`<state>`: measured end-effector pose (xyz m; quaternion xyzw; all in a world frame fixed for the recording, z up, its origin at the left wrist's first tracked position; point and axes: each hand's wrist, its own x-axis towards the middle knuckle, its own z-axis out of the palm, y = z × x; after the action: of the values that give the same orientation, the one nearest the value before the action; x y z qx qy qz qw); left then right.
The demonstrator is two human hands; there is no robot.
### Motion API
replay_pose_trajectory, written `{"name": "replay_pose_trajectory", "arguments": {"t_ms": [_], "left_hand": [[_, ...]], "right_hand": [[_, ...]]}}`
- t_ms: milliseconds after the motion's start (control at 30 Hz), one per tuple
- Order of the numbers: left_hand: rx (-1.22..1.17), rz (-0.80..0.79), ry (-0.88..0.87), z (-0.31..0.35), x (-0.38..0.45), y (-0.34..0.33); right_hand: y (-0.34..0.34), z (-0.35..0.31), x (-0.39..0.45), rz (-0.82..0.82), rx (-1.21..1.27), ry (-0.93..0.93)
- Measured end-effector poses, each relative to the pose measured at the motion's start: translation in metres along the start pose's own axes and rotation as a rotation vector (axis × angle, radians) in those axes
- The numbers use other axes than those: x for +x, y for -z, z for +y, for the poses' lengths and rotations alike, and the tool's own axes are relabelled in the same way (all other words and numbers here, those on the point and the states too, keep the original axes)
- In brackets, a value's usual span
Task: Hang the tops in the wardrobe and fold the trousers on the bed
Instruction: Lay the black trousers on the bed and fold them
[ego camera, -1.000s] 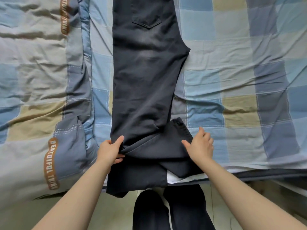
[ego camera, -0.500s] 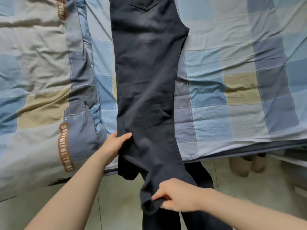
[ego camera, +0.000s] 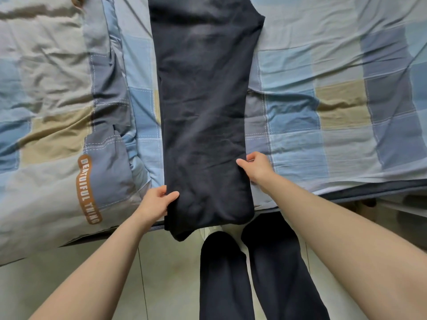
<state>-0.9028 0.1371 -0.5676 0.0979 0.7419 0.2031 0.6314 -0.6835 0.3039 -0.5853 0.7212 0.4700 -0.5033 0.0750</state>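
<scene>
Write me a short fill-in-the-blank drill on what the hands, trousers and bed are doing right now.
1. The dark trousers lie on the ____.
2. The left hand grips the trousers' ____ edge.
3. The right hand holds the edge on the ____ side.
4. The orange lettering on the quilt reads BEAUTIFUL ____.

Missing words: bed; left; right; THING

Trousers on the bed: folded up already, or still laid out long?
Partly folded: the trousers lie long on the bed, with their near end doubled over. The left hand and right hand grip the edges.
</scene>
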Motion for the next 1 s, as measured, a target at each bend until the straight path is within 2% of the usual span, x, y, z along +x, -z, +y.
{"name": "replay_pose_trajectory", "arguments": {"t_ms": [100,167,200,300,333,400,467,533,633,733,900,1000], "left_hand": [[-0.062,-0.039,-0.008,-0.005,-0.009,0.003],[-0.058,-0.013,0.011,-0.013,-0.009,0.006],[0.025,0.049,0.0,-0.018,-0.006,0.007],[0.505,0.29,-0.068,-0.026,0.002,0.007],[0.596,0.351,-0.086,-0.025,0.0,0.004],[0.631,0.392,-0.104,-0.026,-0.003,0.0],[0.474,0.361,-0.066,-0.028,-0.003,-0.002],[0.26,0.242,-0.044,-0.032,-0.006,-0.004],[0.077,0.114,-0.055,-0.036,-0.011,-0.004],[0.057,0.118,-0.05,-0.039,-0.017,-0.008],[-0.026,0.194,0.022,-0.051,-0.026,-0.017],[-0.097,0.127,-0.001,-0.053,-0.039,-0.029]], "right_hand": [[0.001,0.005,-0.014,0.188,-0.201,0.162],[0.001,0.015,-0.027,0.245,-0.161,0.248],[0.0,0.022,-0.029,0.217,-0.114,0.248],[-0.001,0.039,-0.026,0.015,-0.058,0.09],[-0.001,0.043,-0.024,-0.036,-0.023,0.029],[0.002,0.047,-0.024,-0.11,0.051,-0.032],[0.003,0.045,-0.031,-0.21,0.132,-0.051],[0.002,0.044,-0.038,-0.306,0.2,-0.079],[0.0,0.05,-0.041,-0.344,0.215,-0.078],[0.003,0.056,-0.045,-0.353,0.26,-0.047],[0.013,0.072,-0.052,-0.396,0.184,-0.017],[0.025,0.082,-0.06,-0.451,0.182,0.021]]}}
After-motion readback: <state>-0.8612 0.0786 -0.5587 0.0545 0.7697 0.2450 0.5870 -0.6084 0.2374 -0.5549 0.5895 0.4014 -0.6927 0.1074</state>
